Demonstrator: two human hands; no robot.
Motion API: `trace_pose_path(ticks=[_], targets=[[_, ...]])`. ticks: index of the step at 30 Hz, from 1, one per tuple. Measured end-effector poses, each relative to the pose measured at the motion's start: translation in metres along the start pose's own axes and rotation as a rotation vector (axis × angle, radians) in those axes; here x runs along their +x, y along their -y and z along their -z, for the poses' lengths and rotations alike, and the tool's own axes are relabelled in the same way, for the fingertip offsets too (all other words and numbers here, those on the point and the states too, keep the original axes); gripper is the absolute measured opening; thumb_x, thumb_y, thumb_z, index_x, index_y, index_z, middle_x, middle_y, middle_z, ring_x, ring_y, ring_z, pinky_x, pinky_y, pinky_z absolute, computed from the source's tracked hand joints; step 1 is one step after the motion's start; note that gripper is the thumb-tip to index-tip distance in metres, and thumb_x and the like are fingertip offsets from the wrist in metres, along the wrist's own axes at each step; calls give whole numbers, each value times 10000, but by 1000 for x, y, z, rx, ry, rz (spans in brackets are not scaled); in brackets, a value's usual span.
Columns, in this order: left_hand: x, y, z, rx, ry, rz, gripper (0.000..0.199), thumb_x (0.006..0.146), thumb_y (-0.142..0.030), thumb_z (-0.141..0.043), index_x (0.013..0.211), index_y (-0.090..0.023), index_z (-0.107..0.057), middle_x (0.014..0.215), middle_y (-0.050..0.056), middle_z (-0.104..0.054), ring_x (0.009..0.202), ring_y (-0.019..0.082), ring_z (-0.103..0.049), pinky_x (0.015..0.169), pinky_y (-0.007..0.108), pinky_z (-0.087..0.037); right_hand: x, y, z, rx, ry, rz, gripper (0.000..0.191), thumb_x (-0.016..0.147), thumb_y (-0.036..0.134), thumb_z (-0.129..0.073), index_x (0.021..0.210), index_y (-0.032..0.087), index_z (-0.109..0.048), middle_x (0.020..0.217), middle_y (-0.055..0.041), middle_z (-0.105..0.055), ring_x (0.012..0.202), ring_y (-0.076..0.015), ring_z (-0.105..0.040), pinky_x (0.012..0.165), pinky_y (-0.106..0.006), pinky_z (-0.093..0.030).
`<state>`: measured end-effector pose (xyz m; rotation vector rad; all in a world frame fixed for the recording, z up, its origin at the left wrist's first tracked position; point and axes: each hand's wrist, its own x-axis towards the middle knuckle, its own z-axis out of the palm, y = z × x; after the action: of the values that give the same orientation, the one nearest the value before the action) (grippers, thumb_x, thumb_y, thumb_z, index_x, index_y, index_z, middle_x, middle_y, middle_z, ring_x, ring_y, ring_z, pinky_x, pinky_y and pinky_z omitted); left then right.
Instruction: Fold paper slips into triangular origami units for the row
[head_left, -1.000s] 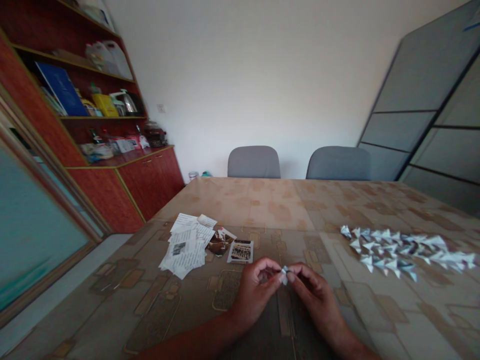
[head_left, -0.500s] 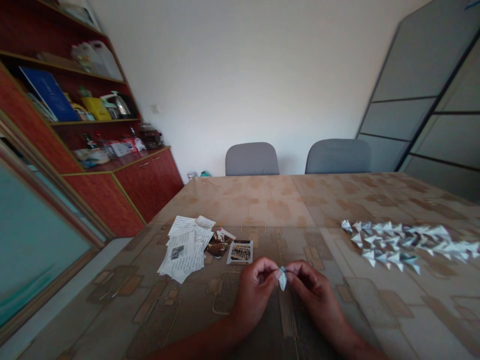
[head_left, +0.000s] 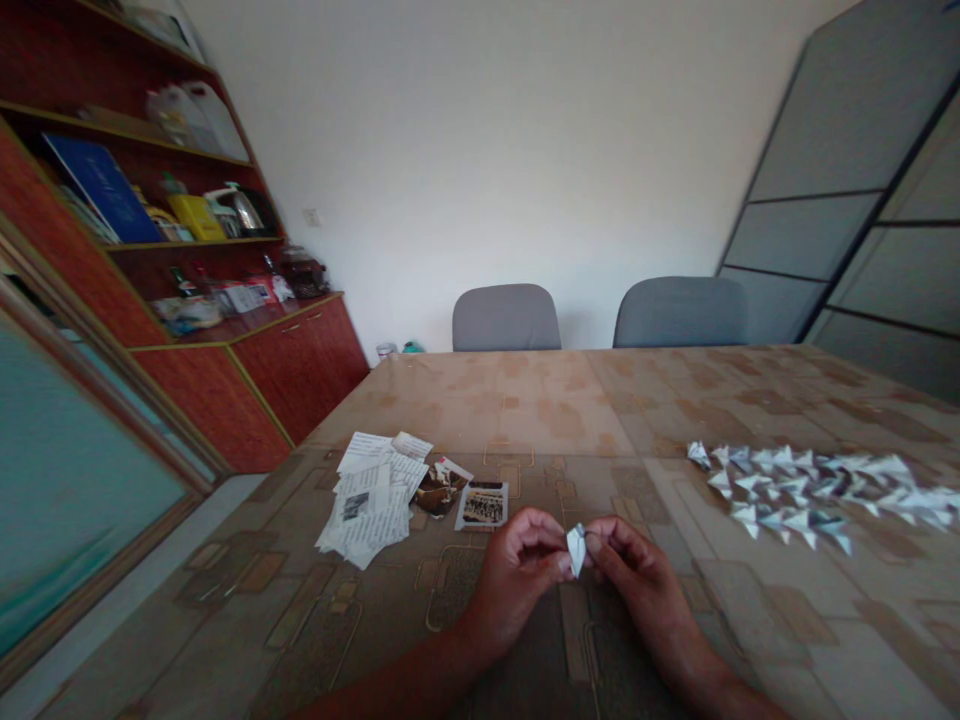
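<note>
A small folded piece of paper, pale and pointed at its lower end, is pinched between my two hands above the table. My left hand grips it from the left, thumb near its lower part. From the right, the fingertips of my right hand close on its upper edge. Just left of my hands lies a small printed picture. Beyond it are a brown picture piece and a loose pile of printed paper slips.
Rows of folded paper pieces stand on the right of the patterned table. Two grey chairs are at the far edge. A red shelf cabinet stands at the left, and grey panelled doors at the right.
The folded paper has shifted slightly right and turned, showing more of its pale face. My left fingers have loosened outward a little, and the right hand has moved slightly right.
</note>
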<state>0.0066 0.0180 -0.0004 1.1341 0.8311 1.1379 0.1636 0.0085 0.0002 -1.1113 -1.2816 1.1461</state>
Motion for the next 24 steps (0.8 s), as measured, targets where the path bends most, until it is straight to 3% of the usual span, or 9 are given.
trace_pose_path(ticks=[6,11,16,20,24], targets=[[1,2,0,-62,11,-15,231,673,-206,-728,824,-165,-558,698,-2,-652,622,141,-605,618,247,-469,1,1,1,14,15,10,379,769,557,-639,660,195,-606,594,19,-538,578,-152,-508,572,-254,-430],[-1,2,-1,104,5,-61,106,715,-197,-671,691,-148,-579,647,-7,-598,623,130,-561,624,231,-436,-1,-2,0,-9,9,20,350,772,530,-653,683,193,-615,623,11,-561,611,-156,-524,598,-254,-444],[-5,3,0,208,-20,-105,118,784,-260,-624,777,-143,-634,740,18,-599,694,149,-561,640,234,-431,-3,-5,0,-48,-7,30,316,803,504,-630,734,196,-608,669,6,-581,636,-157,-548,599,-245,-462],[-4,3,0,206,-11,-86,182,803,-310,-609,747,-136,-615,640,-3,-565,605,127,-533,580,219,-413,-5,-5,-1,-105,-4,63,269,831,456,-611,756,197,-611,695,-3,-607,671,-168,-579,622,-244,-483],[-2,3,-3,190,-40,-47,171,772,-298,-602,712,-139,-588,596,-10,-562,532,117,-519,530,217,-417,-8,-5,-3,-238,7,184,166,884,364,-557,862,210,-614,744,-9,-644,713,-176,-628,661,-251,-514]])
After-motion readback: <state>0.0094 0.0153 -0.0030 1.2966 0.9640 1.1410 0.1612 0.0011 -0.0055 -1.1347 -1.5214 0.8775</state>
